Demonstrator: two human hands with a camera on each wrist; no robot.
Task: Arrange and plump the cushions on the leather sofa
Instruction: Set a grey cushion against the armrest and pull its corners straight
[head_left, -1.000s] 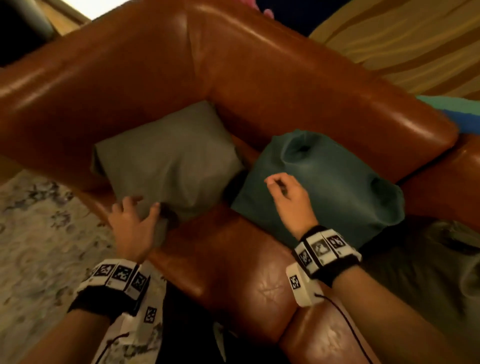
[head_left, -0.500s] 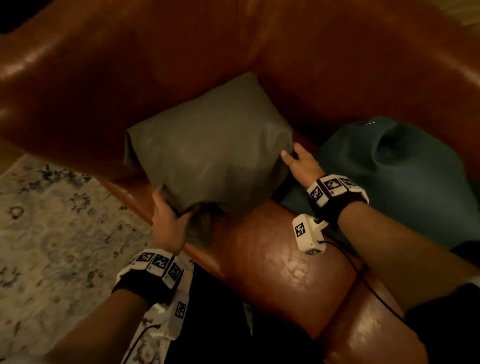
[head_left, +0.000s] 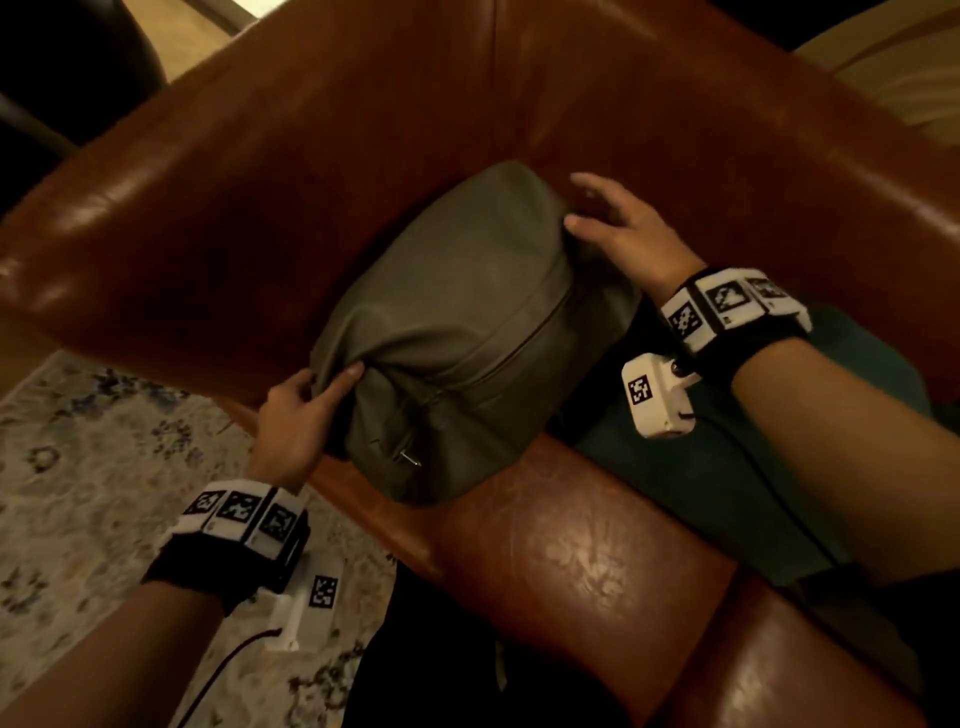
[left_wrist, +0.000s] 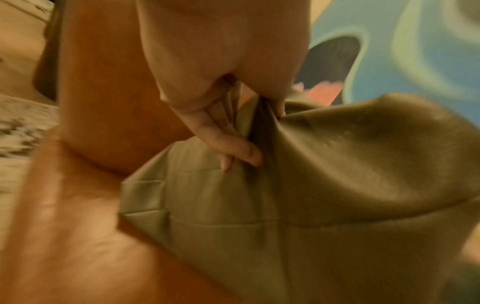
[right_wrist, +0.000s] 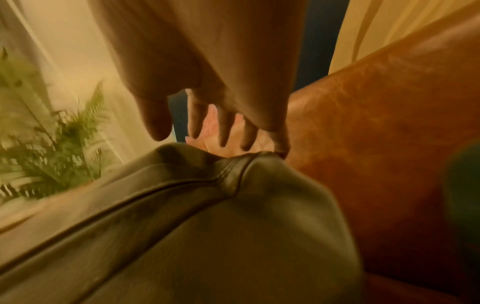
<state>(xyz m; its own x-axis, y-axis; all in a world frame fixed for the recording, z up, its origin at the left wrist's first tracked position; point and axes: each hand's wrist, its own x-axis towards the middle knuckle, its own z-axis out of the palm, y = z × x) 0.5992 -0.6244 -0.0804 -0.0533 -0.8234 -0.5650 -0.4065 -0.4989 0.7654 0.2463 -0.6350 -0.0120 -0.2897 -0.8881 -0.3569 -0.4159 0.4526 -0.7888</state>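
An olive-grey cushion (head_left: 457, 332) stands on edge in the corner of the brown leather sofa (head_left: 260, 182), zip seam facing up. My left hand (head_left: 306, 405) pinches a fold of fabric at the cushion's near left corner; the left wrist view shows the fingers (left_wrist: 233, 148) tucked into the crease of the olive-grey cushion (left_wrist: 337, 185). My right hand (head_left: 613, 228) lies spread over the far right corner; in the right wrist view its fingers (right_wrist: 223, 127) hang straight above the seam of the olive-grey cushion (right_wrist: 207, 205). A teal cushion (head_left: 727, 478) lies to the right under my right forearm.
The sofa's armrest (head_left: 130, 218) runs behind and left of the cushion, its seat (head_left: 571, 561) in front. A patterned rug (head_left: 78, 493) covers the floor at the left. A green plant (right_wrist: 46, 144) shows beyond the sofa in the right wrist view.
The olive-grey cushion has been lifted from lying flat and turned onto its edge. My left hand took hold of its near corner; my right hand moved from the teal cushion to its far corner.
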